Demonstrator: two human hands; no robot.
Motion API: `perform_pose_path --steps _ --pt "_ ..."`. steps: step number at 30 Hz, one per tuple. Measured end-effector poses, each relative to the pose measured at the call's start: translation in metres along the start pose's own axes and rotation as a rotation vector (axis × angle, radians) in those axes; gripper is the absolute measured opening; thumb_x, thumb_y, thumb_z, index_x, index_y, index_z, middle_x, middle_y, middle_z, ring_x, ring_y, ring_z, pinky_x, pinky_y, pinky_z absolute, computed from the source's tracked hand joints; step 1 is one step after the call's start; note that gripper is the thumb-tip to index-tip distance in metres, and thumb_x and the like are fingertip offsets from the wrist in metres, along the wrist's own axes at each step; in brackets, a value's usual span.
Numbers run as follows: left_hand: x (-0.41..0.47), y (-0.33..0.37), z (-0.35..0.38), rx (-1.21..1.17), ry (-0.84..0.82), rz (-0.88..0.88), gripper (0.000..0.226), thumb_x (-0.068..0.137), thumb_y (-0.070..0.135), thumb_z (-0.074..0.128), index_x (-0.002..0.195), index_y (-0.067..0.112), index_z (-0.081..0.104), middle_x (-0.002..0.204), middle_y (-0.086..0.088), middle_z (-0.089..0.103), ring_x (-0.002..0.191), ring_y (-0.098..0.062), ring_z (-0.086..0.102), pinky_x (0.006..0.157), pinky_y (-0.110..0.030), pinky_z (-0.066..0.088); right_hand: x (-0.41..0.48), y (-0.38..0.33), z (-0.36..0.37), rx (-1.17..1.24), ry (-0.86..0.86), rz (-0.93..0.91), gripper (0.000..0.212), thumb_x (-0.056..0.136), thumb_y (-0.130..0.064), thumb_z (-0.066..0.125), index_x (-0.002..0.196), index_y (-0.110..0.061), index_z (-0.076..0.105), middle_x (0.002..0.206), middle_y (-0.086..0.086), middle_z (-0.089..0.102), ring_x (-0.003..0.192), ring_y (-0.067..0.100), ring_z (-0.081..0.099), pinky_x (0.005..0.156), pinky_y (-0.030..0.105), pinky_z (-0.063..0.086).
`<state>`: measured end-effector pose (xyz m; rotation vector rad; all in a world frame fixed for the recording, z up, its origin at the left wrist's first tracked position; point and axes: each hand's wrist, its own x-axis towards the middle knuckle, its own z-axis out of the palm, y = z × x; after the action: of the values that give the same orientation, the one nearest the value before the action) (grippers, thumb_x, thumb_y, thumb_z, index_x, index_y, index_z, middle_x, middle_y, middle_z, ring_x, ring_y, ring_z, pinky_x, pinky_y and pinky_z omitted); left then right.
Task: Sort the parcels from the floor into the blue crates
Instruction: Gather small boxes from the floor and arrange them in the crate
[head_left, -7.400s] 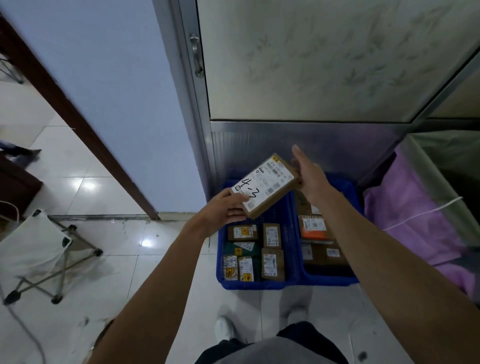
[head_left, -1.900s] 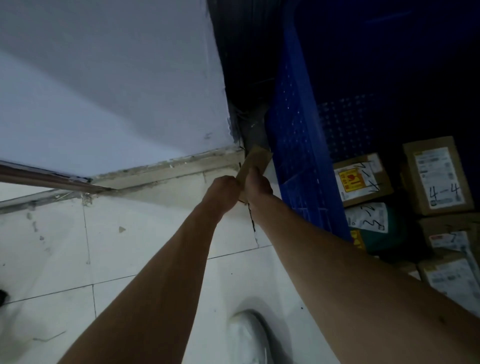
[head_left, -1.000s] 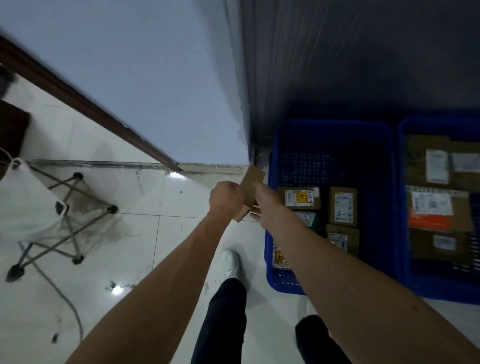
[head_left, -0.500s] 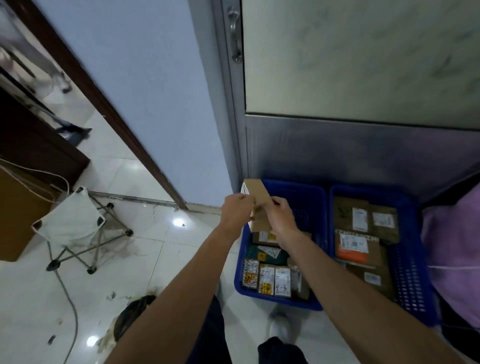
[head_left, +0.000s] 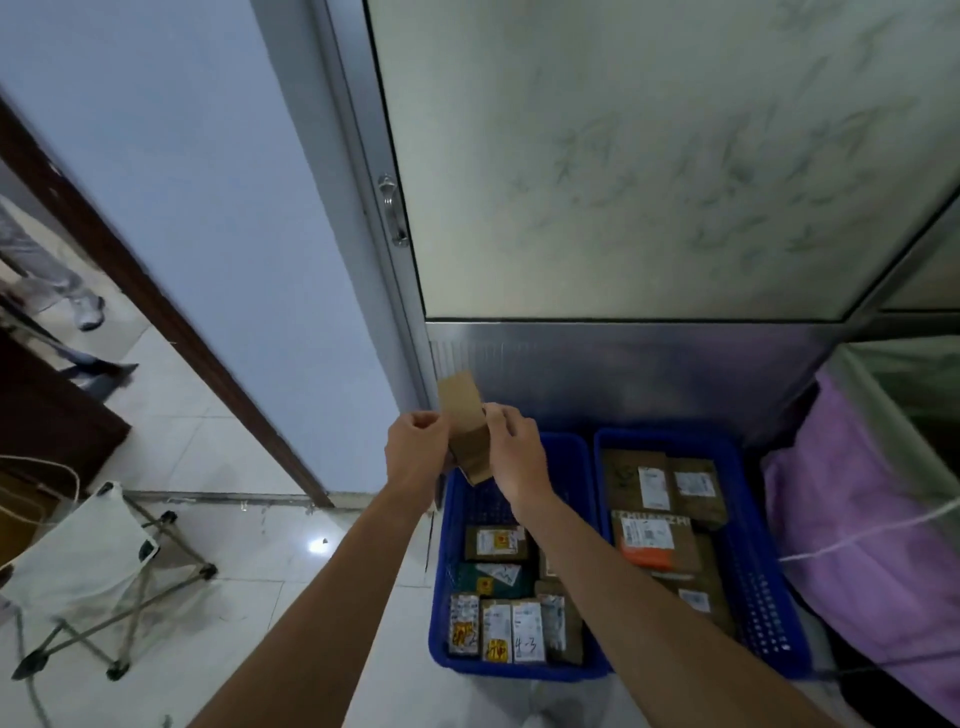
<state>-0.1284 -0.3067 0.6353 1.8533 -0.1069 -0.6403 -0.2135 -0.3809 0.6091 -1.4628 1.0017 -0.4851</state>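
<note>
I hold a small brown cardboard parcel (head_left: 465, 426) upright in front of me, its plain back toward the camera. My left hand (head_left: 415, 449) grips its left edge and my right hand (head_left: 511, 449) grips its right edge. The parcel hangs above the far left corner of the left blue crate (head_left: 441, 613), which holds several small labelled boxes, one marked 4-3 (head_left: 527, 631). The right blue crate (head_left: 763, 597) stands against it and holds larger brown parcels (head_left: 654, 532).
A metal-framed frosted glass door (head_left: 623, 182) rises behind the crates. A folding stool with white cloth seat (head_left: 78, 561) stands at the left on the tiled floor. Purple fabric (head_left: 857, 519) lies at the right. Another person's legs (head_left: 57, 291) show through the doorway at far left.
I straightened up after bending to the floor beside the left crate. The small brown parcel rose with both hands and now sits higher, over the crate's far corner.
</note>
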Motion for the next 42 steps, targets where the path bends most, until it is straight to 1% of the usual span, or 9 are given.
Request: perform_pose_path --steps 7,15,20,23,30,34,38,40,42 --pt "-0.011 -0.002 0.01 -0.071 -0.083 0.028 0.016 0.09 0.021 0.073 0.095 0.013 0.06 0.095 -0.005 0.063 0.085 -0.016 0.062 0.045 -0.015 0.051 -0.017 -0.012 -0.015 -0.214 0.095 -0.125 0.032 0.101 -0.041 0.05 0.123 -0.024 0.064 0.12 0.003 0.045 0.112 0.023 0.05 0.092 0.034 0.047" --pt "-0.02 -0.002 -0.001 -0.22 -0.211 -0.104 0.036 0.091 0.025 0.07 0.122 0.014 0.058 0.106 -0.006 0.063 0.094 -0.023 0.064 0.083 -0.049 0.062 -0.046 -0.022 -0.014 -0.492 0.13 -0.347 0.024 0.102 -0.03 0.049 0.111 -0.018 0.068 0.118 -0.002 0.05 0.111 0.012 0.042 0.079 0.023 0.037" --pt "-0.018 -0.001 -0.014 -0.241 -0.242 -0.121 0.04 0.091 0.027 0.069 0.125 0.011 0.054 0.11 -0.012 0.064 0.091 -0.026 0.065 0.069 -0.043 0.063 -0.063 -0.026 -0.023 -0.317 0.17 -0.271 0.023 0.1 -0.033 0.053 0.117 -0.019 0.063 0.116 -0.004 0.049 0.102 0.014 0.055 0.082 0.027 0.048" --pt "-0.016 0.0 -0.02 -0.292 -0.273 -0.142 0.05 0.083 0.031 0.076 0.123 0.006 0.058 0.107 -0.016 0.068 0.09 -0.03 0.07 0.061 -0.038 0.062 -0.072 -0.025 -0.031 -0.241 0.212 -0.142 0.044 0.099 -0.04 0.055 0.136 -0.016 0.05 0.13 0.0 0.046 0.108 0.015 0.054 0.086 0.027 0.043" --pt "-0.03 -0.001 -0.024 -0.323 -0.427 -0.136 0.015 0.09 0.023 0.063 0.1 0.013 0.068 0.102 -0.015 0.071 0.09 -0.032 0.068 0.089 -0.049 0.057 -0.081 -0.02 -0.036 -0.023 0.031 0.137 0.072 0.094 -0.06 0.056 0.146 -0.015 0.035 0.127 0.0 0.053 0.114 0.022 0.059 0.098 0.04 0.05" --pt "-0.036 -0.003 -0.019 -0.355 -0.474 -0.14 0.024 0.091 0.023 0.06 0.111 0.012 0.07 0.112 -0.018 0.069 0.095 -0.031 0.065 0.096 -0.048 0.054 -0.073 -0.019 -0.04 0.124 0.035 0.123 0.055 0.093 -0.047 0.067 0.132 -0.014 0.048 0.113 0.002 0.064 0.102 0.02 0.067 0.086 0.036 0.056" --pt "-0.038 0.0 -0.013 -0.462 -0.415 -0.161 0.012 0.094 0.029 0.066 0.1 0.019 0.063 0.102 -0.015 0.069 0.093 -0.029 0.066 0.095 -0.047 0.054 -0.054 -0.023 -0.065 0.253 -0.023 0.152 0.048 0.09 -0.036 0.073 0.129 -0.015 0.053 0.119 0.006 0.065 0.104 0.023 0.068 0.09 0.042 0.059" --pt "-0.032 0.003 -0.007 -0.477 -0.378 -0.149 0.033 0.09 0.043 0.071 0.111 0.019 0.063 0.101 -0.013 0.07 0.092 -0.028 0.07 0.089 -0.046 0.058 -0.046 -0.023 -0.084 0.324 -0.051 0.156 0.045 0.091 -0.029 0.073 0.129 -0.014 0.055 0.119 0.009 0.065 0.102 0.024 0.067 0.079 0.038 0.06" --pt "-0.034 0.007 0.001 -0.446 -0.412 -0.168 0.084 0.077 0.064 0.076 0.137 0.009 0.055 0.093 -0.013 0.067 0.076 -0.023 0.071 0.068 -0.04 0.06 -0.039 -0.026 -0.107 0.326 -0.045 0.149 0.039 0.09 -0.024 0.073 0.124 -0.013 0.058 0.112 0.008 0.065 0.098 0.025 0.066 0.074 0.036 0.058"
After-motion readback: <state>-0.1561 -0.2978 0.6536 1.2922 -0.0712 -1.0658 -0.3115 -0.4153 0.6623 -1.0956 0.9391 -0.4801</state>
